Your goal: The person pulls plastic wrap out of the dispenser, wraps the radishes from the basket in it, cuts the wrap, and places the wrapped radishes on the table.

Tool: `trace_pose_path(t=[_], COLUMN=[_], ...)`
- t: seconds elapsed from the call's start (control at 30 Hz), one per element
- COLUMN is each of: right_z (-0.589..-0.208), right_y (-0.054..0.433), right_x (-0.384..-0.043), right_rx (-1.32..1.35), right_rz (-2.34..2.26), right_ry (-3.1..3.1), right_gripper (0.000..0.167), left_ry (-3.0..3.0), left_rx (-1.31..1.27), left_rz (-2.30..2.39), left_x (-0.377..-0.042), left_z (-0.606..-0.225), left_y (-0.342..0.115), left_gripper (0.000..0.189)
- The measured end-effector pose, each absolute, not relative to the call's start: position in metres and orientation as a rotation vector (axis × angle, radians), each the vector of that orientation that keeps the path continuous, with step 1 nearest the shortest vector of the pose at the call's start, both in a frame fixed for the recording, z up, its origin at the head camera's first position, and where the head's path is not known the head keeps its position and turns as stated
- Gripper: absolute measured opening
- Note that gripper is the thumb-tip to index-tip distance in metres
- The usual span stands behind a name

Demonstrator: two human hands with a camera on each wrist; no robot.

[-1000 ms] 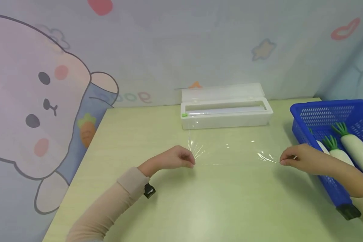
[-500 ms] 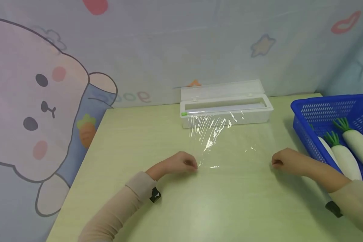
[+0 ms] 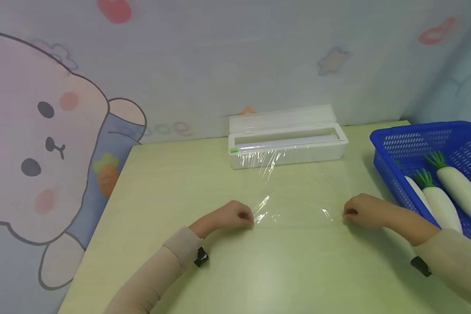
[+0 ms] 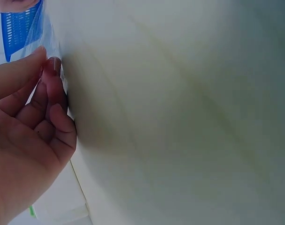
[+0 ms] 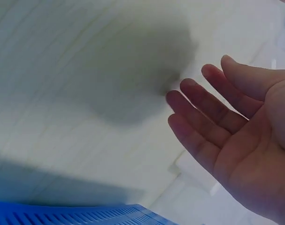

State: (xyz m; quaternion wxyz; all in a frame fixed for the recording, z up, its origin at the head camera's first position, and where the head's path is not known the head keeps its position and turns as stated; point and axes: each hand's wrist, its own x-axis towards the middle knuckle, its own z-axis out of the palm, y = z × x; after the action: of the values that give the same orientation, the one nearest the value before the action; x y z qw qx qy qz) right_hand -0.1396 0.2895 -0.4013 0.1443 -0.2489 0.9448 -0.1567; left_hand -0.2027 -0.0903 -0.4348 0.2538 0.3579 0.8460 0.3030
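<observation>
A clear sheet of plastic wrap [image 3: 288, 192] runs from a white wrap dispenser box [image 3: 294, 152] toward me, low over the table. My left hand [image 3: 229, 216] pinches its near left corner between thumb and forefinger, as the left wrist view confirms. At the near right corner is my right hand [image 3: 365, 211]. In the right wrist view, the thumb and forefinger of this right hand [image 5: 231, 112] stand a little apart, fingers loosely bent, with nothing seen between them. The dispenser's lid [image 3: 282, 118] is raised, showing the roll [image 3: 286, 143] inside. A green slide cutter [image 3: 233, 150] sits at its left end.
To the right stands a blue plastic basket [image 3: 380, 150] with several white radishes [image 3: 441, 209] in it, close beside my right forearm. The pale wooden table [image 3: 172, 183] meets a cartoon-printed curtain [image 3: 204, 78] behind the dispenser.
Both hands have come lower and nearer the table, and the right hand has moved left, its fingers parting from the wrap. The plastic wrap has slackened and now drapes over the dispenser's front.
</observation>
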Motion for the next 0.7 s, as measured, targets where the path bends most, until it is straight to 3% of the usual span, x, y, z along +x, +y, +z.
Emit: trace_pose_path(t=[0.3,0.53,0.7], right_z=[-0.345,-0.273,-0.253], right_y=[0.285,0.331,0.372], right_x=[-0.153,-0.17,-0.187], right_rx=[-0.657,-0.296,-0.096], right_rz=[-0.686,-0.749,-0.816], right_ry=[2.799,2.951,3.051], right_gripper=[0.017,0.042,0.052], left_ry=[2.342,2.339,2.328], left_rx=[0.905,0.857,0.853], left_rz=[0.872,0.919,0.944], left_x=[-0.192,-0.189,-0.187], left_z=[-0.436,-0.437,-0.437], left_y=[-0.121,-0.129,-0.132], left_gripper=[0.004,0.004,0.003])
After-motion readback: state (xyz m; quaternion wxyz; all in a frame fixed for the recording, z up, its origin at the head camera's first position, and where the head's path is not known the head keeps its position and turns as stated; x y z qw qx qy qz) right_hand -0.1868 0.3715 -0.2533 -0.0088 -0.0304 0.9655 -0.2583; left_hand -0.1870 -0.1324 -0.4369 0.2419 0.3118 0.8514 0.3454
